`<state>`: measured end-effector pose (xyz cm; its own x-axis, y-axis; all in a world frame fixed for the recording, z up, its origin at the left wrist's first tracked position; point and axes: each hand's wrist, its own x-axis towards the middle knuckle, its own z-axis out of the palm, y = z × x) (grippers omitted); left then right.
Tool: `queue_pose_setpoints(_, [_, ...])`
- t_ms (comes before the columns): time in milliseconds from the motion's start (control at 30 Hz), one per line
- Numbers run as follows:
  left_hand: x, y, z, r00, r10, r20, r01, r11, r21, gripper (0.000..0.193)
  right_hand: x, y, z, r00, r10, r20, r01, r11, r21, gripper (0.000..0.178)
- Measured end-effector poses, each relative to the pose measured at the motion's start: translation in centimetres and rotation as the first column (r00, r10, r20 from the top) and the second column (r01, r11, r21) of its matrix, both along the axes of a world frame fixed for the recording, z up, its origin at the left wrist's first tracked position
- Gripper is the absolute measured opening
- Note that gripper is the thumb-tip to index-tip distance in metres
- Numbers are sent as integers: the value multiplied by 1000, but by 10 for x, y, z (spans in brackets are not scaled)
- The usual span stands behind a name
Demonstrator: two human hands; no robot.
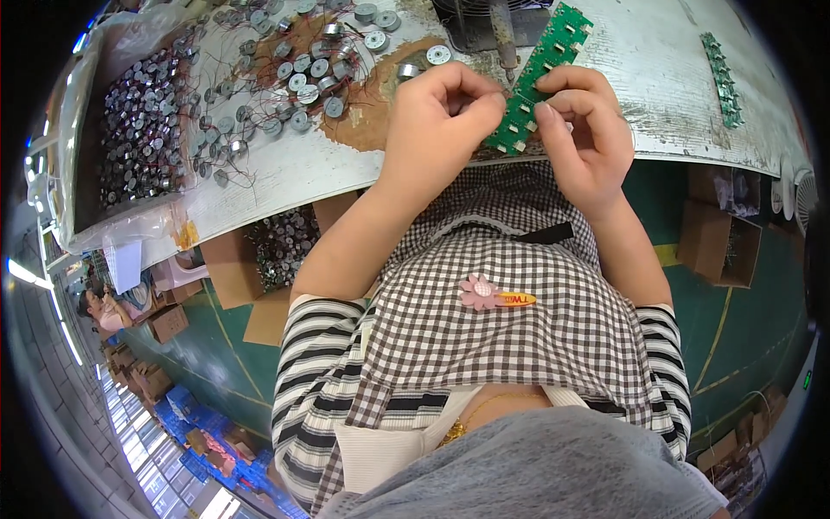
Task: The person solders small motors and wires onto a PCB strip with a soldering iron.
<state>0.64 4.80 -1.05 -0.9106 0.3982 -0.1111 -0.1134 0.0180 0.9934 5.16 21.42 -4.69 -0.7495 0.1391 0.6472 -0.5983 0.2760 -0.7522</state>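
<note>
A long green circuit board strip (540, 71) with rows of small pale connectors slants over the table's near edge. My left hand (445, 117) is closed, thumb and forefinger pinched at the strip's left edge. On the opposite side, my right hand (590, 130) grips the strip between thumb and fingers, with the other fingers curled. Just beyond the strip, a metal rod with a pointed tip (503, 39) points down toward the board. Left of my left hand, many small round metal motors (320, 67) with thin red wires lie scattered on the table.
A lined box (78, 130) full of motors stands at the table's left end. Another green board strip (723, 82) lies at the right. Below the worn white table (666, 112) are cardboard boxes (232, 268), one filled with motors. A person (108, 307) sits far left.
</note>
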Motion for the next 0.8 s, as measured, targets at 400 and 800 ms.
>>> queue_pose_setpoints(400, [-2, 7, 0, 992, 90, -93, -83, 994, 77, 9, -7, -1, 9, 994, -58, -95, 71, 988, 135, 9])
queue_pose_setpoints(800, [2, -1, -1, 993, 17, -119, -17, 1000, -1, 10, 3, -2, -2, 1000, 18, -26, -18, 1000, 13, 11])
